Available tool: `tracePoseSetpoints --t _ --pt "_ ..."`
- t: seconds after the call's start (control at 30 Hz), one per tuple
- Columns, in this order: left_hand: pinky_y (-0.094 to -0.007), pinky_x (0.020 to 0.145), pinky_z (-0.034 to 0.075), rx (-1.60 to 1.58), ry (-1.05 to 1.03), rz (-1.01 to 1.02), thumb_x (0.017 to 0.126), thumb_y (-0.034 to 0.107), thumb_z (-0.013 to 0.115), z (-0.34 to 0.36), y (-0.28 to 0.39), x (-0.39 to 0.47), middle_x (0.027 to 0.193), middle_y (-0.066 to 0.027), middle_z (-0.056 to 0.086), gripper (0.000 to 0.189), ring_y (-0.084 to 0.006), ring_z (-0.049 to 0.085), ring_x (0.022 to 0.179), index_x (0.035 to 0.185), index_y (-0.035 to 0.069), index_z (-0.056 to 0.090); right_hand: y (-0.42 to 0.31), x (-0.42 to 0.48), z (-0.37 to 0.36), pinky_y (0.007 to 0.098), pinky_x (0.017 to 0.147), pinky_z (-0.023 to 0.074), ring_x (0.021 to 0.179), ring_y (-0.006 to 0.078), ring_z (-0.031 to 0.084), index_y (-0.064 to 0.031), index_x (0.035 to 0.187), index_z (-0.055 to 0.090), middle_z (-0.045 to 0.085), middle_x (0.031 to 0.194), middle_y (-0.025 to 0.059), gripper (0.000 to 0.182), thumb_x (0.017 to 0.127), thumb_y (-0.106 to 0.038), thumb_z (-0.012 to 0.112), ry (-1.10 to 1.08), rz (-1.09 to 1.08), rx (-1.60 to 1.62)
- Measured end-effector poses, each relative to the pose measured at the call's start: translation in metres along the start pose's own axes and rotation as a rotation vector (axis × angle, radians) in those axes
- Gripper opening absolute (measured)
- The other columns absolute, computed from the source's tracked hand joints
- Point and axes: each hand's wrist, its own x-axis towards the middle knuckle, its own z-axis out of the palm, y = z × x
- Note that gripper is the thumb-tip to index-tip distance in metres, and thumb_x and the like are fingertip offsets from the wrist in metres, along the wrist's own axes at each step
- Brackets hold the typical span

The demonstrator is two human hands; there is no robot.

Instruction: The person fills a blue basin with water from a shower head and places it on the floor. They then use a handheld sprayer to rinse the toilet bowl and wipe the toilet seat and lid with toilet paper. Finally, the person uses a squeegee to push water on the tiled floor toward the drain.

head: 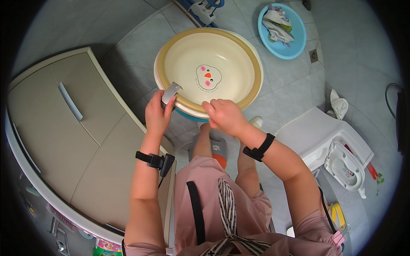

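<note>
A cream plastic basin (183, 60) with a tan rim and a printed cartoon face is tilted up before me. Other basin rims, one white and one teal (192, 116), show behind its near edge. My left hand (159, 112) pinches a bent grey metal bracket (171, 93) between thumb and fingers. The bracket's hooked end reaches over the basin's near-left rim. On the near rim, further right, my right hand (225, 116) is closed with the thumb on the inner side; its fingertips are hidden.
A light-blue basin (299, 38) holding a pair of shoes (278, 27) sits on the tiled floor near a drain (313, 56). Beige cabinets (93, 124) flank my left. A white toilet (307, 134) with a child's seat (346, 169) stands right. Between my feet is a grey-and-orange object (218, 148).
</note>
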Motion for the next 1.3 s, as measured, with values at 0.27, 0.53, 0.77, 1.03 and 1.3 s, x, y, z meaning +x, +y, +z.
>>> tracePoseSetpoints --t 0.27,0.53,0.77,1.03,1.3 --pt "-0.0355 0.054 0.045 0.195 -0.17 -0.083 0.085 0.026 0.066 -0.009 0.021 0.032 0.071 -0.0164 0.06 0.03 -0.0285 0.059 0.06 0.089 -0.002 0.055 -0.002 0.002 0.0 0.0375 0.057 0.0451 0.064 0.0272 0.054 -0.0056 0.094 0.051 0.05 0.071 0.0087 0.042 0.055 -0.009 0.068 0.013 0.071 -0.007" --pt "-0.0299 0.076 0.047 -0.573 -0.052 -0.192 0.087 0.015 0.064 0.001 -0.017 0.01 0.095 -0.0064 0.059 0.025 -0.0136 0.057 0.086 0.105 0.0 0.055 0.009 0.005 -0.014 0.0391 0.056 0.0449 0.065 0.0291 0.055 -0.0057 0.095 0.051 0.052 0.071 0.0095 0.044 0.054 -0.008 0.068 0.08 0.087 0.109" --pt "-0.0346 0.077 0.046 0.063 0.145 0.095 0.088 0.014 0.058 -0.007 0.002 0.023 0.097 -0.0126 0.057 0.026 -0.0273 0.056 0.087 0.11 0.001 0.056 0.009 0.005 -0.018 0.0391 0.057 0.0448 0.068 0.0292 0.055 -0.0053 0.096 0.051 0.052 0.073 0.0093 0.043 0.057 -0.009 0.069 0.023 0.083 0.13" --pt "-0.0365 0.074 0.045 0.269 0.104 0.339 0.083 0.008 0.059 -0.019 -0.004 0.041 0.091 -0.0135 0.057 0.023 -0.0298 0.054 0.084 0.105 0.001 0.056 0.011 0.002 -0.011 0.0391 0.059 0.0451 0.07 0.0292 0.057 -0.0056 0.095 0.053 0.056 0.074 0.0091 0.04 0.064 -0.021 0.073 0.038 0.08 0.167" --pt "-0.0352 0.07 0.044 0.035 0.053 0.233 0.083 0.006 0.058 -0.015 -0.002 0.029 0.09 -0.014 0.055 0.021 -0.0292 0.053 0.078 0.103 -0.001 0.054 0.016 -0.002 -0.006 0.037 0.055 0.0449 0.061 0.0262 0.056 -0.0088 0.082 0.054 0.053 0.065 0.0068 0.031 0.079 -0.038 0.064 0.077 0.08 0.12"
